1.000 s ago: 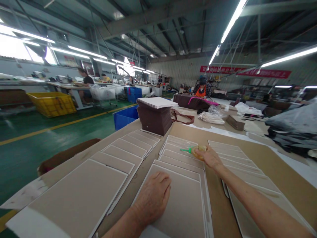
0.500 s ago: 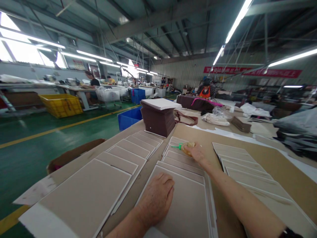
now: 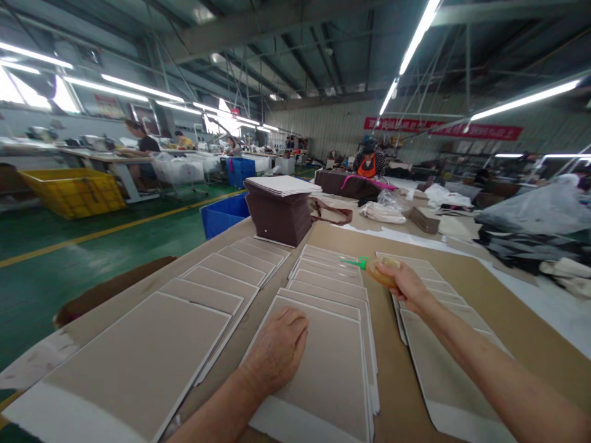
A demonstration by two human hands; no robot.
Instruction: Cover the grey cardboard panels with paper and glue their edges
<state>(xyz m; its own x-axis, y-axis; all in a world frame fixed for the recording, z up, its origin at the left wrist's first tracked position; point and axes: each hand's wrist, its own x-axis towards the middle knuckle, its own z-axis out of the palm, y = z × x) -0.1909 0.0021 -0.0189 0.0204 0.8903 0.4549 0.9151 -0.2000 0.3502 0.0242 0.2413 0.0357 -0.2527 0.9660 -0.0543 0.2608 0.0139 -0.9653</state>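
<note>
Three rows of overlapping beige cardboard sheets lie on the brown table (image 3: 517, 332): a left row (image 3: 138, 363), a middle row (image 3: 323, 357) and a right row (image 3: 443, 363). My left hand (image 3: 277, 351) rests flat, fingers together, on the nearest sheet of the middle row. My right hand (image 3: 401, 283) reaches forward over the far end of the right row. It is closed round a small yellowish bottle (image 3: 381, 271) with a green nozzle pointing left.
A dark brown stack topped with white sheets (image 3: 279, 212) stands beyond the rows. A blue bin (image 3: 221, 215) and yellow crate (image 3: 69, 194) sit on the green floor at left. A person in orange (image 3: 369, 165) works at the far table. Plastic-wrapped bundles (image 3: 535, 227) lie at right.
My right hand carried the bottle from the middle row's far end rightward to the right row. My left hand stayed on the near sheet.
</note>
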